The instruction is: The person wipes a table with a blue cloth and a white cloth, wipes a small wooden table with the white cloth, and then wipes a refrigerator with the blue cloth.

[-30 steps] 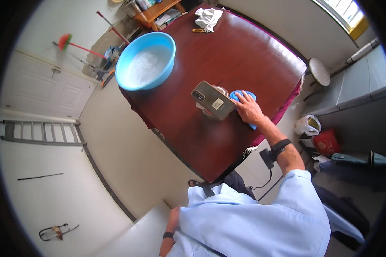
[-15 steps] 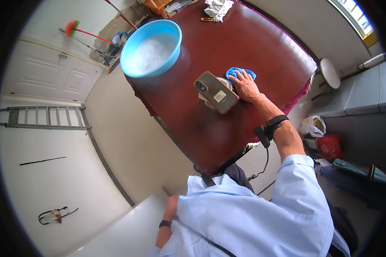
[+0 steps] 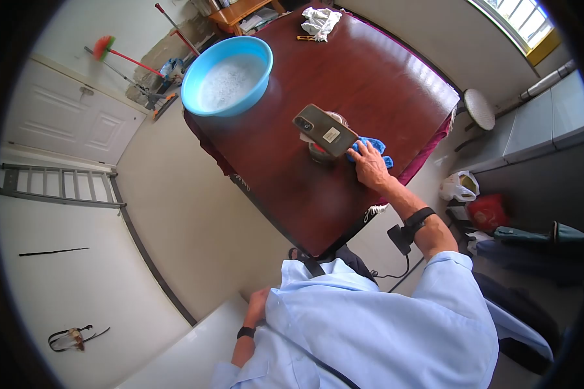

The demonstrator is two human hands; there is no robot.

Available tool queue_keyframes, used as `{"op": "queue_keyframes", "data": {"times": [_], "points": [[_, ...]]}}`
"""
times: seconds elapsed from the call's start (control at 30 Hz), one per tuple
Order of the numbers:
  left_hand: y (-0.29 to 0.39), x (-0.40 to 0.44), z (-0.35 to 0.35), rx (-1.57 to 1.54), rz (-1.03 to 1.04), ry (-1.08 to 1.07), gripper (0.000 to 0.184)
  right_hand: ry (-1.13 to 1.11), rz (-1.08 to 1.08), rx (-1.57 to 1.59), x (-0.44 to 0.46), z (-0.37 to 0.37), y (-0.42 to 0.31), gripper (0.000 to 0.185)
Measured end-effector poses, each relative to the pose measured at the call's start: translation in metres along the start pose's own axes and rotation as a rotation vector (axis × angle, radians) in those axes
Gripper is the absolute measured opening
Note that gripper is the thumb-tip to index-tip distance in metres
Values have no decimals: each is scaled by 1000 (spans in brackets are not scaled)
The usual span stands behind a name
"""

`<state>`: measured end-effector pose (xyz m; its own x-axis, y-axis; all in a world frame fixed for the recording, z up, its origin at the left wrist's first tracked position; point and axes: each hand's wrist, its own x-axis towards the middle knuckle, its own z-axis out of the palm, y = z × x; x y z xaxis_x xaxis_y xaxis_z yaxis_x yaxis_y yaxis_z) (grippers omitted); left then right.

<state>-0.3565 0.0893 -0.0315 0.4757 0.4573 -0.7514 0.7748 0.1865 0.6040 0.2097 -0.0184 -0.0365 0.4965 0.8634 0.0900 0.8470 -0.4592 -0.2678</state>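
The smartphone (image 3: 321,127) stands tilted above the dark red counter (image 3: 370,81), back toward the viewer, with a rounded object (image 3: 320,154) partly hidden beneath it. Just right of the smartphone, the blue cleaning cloth (image 3: 377,144) lies bunched on the counter, directly under the right hand (image 3: 370,166). That hand rests on top of it with fingers extended over the fabric; whether they also pinch a fold I cannot tell. Its nearest fingertips lie just beside the smartphone's lower right end, and a black strap with a small module (image 3: 401,238) sits on the forearm. The left hand (image 3: 258,305) is well apart from the cloth, on the near side of the smartphone and to its left, against the pale blue shirt (image 3: 383,318); its fingers are partly hidden, so I cannot tell whether it clasps anything. Beyond the smartphone and to its left, a light blue basin (image 3: 257,97) holds cloudy, frothy liquid (image 3: 226,84). Farther beyond the smartphone, near the counter's far edge, a crumpled white cloth (image 3: 320,23) lies next to a slim yellow tool (image 3: 306,38), too small to identify
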Motion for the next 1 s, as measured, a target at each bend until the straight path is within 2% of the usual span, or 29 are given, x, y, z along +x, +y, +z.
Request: {"op": "queue_keyframes", "data": {"times": [0.2,0.33,0.43,0.47,0.7,0.8,0.9,1.0], "points": [[-13,-4,-10,76,21,-3,39,-38,-95,44,-31,-3,-27,54],[-40,0,-15,-22,-26,7,38,-138,-187,31,-57,-10,-58,56],[-57,4,-16,-102,-80,6,36,-138,-323,130,-74,0,-89,55],[-61,3,-15,-145,-110,21,35,-163,-305,155,-78,2,-104,55],[-106,17,-21,-35,-64,-34,35,-100,-302,138,-24,24,-139,57],[-108,12,-19,-351,-190,51,30,-38,-292,155,4,39,-148,58],[-84,-11,-30,-131,-144,75,28,-99,-259,187,31,42,-161,58],[-106,-17,-34,24,1,91,30,-17,-265,130,59,58,-170,56]]}}
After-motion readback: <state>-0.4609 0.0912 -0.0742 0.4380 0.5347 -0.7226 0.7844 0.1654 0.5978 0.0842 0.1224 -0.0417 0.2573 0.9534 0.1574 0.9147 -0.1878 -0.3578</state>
